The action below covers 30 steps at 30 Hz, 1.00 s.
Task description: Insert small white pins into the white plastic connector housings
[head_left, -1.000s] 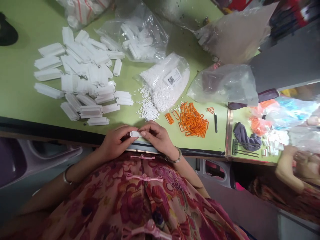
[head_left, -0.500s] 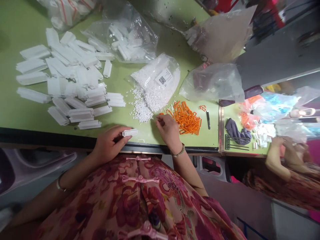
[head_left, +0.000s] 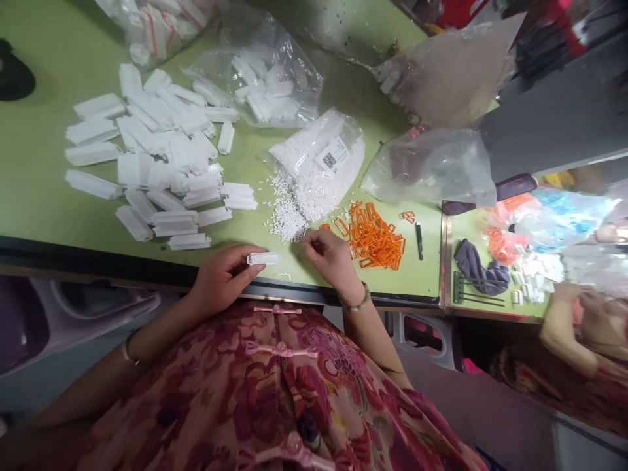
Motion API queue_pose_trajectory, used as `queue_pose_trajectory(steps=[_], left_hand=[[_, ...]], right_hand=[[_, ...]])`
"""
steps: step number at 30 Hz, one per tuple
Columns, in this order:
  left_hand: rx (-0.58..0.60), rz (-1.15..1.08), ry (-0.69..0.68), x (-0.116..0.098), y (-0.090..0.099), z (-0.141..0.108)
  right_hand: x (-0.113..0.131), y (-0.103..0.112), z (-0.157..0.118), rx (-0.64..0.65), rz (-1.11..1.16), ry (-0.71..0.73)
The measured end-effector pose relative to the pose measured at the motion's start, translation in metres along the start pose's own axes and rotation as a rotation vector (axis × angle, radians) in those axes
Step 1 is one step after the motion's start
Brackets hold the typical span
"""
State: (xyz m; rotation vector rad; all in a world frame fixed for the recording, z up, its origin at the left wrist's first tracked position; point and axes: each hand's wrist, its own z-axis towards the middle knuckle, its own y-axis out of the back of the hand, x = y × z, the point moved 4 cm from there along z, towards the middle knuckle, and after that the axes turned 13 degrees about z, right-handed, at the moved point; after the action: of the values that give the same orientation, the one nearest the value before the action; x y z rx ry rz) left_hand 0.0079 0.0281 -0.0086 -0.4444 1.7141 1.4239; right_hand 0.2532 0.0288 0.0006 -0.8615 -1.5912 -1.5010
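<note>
- left hand (head_left: 223, 278) is at the near edge of the green tabletop (head_left: 44, 163), and its fingers (head_left: 244, 256) pinch with the thumb one white plastic part (head_left: 262, 259), which lies sideways at the fingertips.
- right hand (head_left: 331, 258) is just beside, to the right, and its fingers (head_left: 310, 241) are pressed together in a small pinch; i cannot tell if some tiny piece is between them.
- loose small white pieces (head_left: 287, 219) lie just far of the right hand, beside a clear bag of same pieces (head_left: 314, 176) with a qr label.
- orange plastic frames (head_left: 375, 235) make a pile to the right of this hand, and a black marker (head_left: 419, 241) lies right of them.
- many white plastic parts (head_left: 167, 157) lie in a loose pile to the left, and more are in a clear bag (head_left: 265, 88) on the far side.
- person's floral dress (head_left: 275, 386) with pink knot buttons fills the near side.
- arm of another person (head_left: 564, 333) is at right, by a second tabletop with a grey cloth (head_left: 478, 275).
</note>
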Motion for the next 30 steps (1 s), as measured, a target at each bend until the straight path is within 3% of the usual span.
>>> queue_pose_trajectory(steps=[4,10,30], left_hand=[[0.020,-0.034,0.019,0.000,0.000,0.001],[0.028,-0.038,0.049,0.003,-0.001,-0.001],[0.029,0.005,-0.004,0.005,-0.003,-0.003]], right_hand=[[0.017,-0.025,-0.004,0.100,0.345,0.079],[0.023,-0.055,0.003,0.163,0.359,0.124],[0.020,-0.057,-0.001,0.196,0.247,0.120]])
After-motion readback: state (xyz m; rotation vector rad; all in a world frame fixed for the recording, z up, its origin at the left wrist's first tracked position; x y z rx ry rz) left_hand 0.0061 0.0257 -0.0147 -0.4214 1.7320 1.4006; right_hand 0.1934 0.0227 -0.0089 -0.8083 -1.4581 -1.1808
